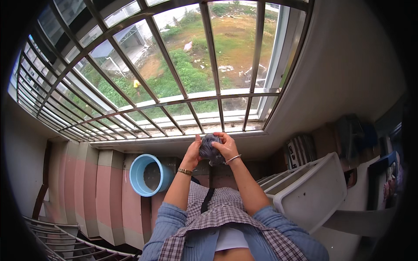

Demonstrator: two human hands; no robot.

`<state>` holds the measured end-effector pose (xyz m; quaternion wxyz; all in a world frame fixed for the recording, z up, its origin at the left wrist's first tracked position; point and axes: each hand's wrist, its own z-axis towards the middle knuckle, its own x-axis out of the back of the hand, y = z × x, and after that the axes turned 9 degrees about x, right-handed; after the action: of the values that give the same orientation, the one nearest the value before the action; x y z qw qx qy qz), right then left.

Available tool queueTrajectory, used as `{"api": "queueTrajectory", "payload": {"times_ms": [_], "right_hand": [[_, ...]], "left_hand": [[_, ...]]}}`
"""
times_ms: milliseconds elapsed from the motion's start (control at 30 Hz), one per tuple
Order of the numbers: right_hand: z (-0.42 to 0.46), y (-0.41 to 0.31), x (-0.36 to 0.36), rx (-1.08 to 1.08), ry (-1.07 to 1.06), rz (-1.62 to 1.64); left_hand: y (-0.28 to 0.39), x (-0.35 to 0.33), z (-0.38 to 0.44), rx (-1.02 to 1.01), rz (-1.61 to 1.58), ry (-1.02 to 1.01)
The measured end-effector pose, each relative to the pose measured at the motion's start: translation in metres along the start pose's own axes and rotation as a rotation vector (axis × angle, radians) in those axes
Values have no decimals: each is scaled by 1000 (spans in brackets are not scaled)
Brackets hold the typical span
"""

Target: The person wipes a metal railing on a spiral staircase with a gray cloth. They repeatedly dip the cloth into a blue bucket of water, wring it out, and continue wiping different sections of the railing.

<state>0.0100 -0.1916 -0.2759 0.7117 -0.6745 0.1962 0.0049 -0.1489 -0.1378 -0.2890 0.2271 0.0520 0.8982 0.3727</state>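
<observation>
A crumpled dark grey cloth (210,150) is bunched between my two hands, close to the window sill (183,137). My left hand (193,151), with a watch on the wrist, presses on the cloth's left side. On its right side my right hand (227,146) grips it with thumb and fingers; a silver bangle circles that wrist. The folds hide parts of my fingertips. To the left of my left forearm stands a light blue plastic bucket (134,179), with dark contents or a dark bottom showing inside.
Metal window bars (212,49) rise directly beyond my hands. Pink-and-beige stairs (104,195) lie to the left, with a metal railing (75,239) at lower left. A white plastic shelf rack (310,192) stands close to my right arm, and a striped bundle (300,150) is behind it.
</observation>
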Motion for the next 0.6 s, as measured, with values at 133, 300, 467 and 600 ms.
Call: {"api": "queueTrajectory", "payload": {"times_ms": [133,300,467,600], "right_hand": [[-7,4,0,165,65,-103],[-14,-11,8,185,160,-18],[-24,-27,0,232,293,-15],[-27,7,24,-80,462,659]], "left_hand": [[-8,-16,-11,67,114,-118],[20,-30,-11,-168,128,49],[20,-21,14,-389,153,237],[29,-47,6,-366,38,96]]}}
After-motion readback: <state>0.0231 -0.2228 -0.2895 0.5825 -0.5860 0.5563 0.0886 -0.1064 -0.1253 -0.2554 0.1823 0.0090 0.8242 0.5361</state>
